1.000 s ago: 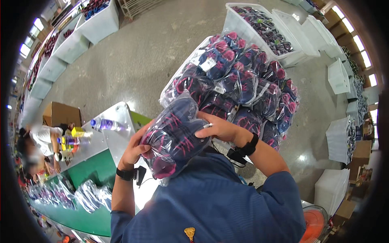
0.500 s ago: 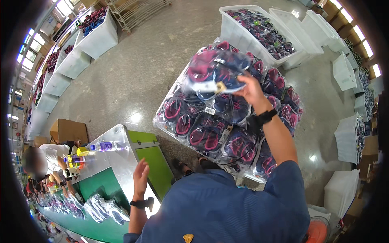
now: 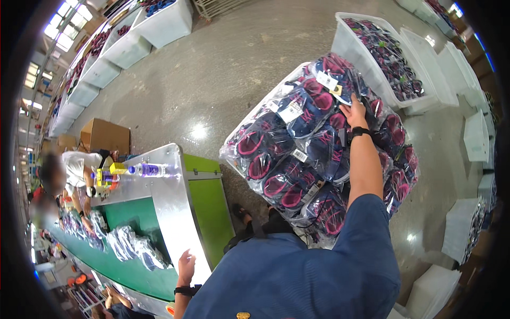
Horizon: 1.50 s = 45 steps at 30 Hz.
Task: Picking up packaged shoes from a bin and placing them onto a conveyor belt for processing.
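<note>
Atop the heap at the far end of a pale-rimmed container (image 3: 275, 92), a clear plastic bag of navy-and-pink shoes (image 3: 340, 72) lies tag side up, its film probably meant to keep the shoes together while the packed bags beneath bear it. The right hand (image 3: 355, 112) meets its near edge, perhaps steadying it, though I cannot tell whether the fingers grip or merely rest. Well apart, the left hand (image 3: 186, 266) is open and empty near the silver metal bench (image 3: 178, 210), likely unneeded for so light a bag.
</note>
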Available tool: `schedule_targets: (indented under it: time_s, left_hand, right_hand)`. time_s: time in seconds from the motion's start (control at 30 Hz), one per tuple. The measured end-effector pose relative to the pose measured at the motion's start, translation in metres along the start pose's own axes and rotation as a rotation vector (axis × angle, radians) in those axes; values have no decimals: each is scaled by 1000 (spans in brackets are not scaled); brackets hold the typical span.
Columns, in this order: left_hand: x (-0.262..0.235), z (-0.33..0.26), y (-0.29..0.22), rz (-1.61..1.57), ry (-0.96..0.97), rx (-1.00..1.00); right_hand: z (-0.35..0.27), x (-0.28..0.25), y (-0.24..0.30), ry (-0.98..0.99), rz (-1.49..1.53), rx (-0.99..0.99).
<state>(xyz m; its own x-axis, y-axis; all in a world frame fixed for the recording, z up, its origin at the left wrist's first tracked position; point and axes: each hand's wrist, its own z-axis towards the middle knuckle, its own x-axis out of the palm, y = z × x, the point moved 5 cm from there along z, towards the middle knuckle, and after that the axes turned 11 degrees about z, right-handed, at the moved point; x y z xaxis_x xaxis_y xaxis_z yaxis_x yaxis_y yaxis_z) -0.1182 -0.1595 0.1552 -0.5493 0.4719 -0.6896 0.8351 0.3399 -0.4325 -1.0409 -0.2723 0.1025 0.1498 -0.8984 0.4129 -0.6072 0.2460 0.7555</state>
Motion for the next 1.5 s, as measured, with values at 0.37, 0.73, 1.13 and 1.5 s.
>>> schedule_targets:
  time_s: [0.37,0.73,1.13,1.5]
  left_hand:
    - [-6,12,150,388,-107,-40]
    - [-128,41,239,186,-829,-288]
    - [-161,126,394,-197,-163,-453]
    - [-181,55,267,-308,-761,-33]
  right_hand:
    - [-100,-42,30,513,-167,-140]
    - [-352,-24,-39,337,-348,-40]
    - [-521,56,-158,603,-533,73]
    - [-580,85,-248,770,-918,187]
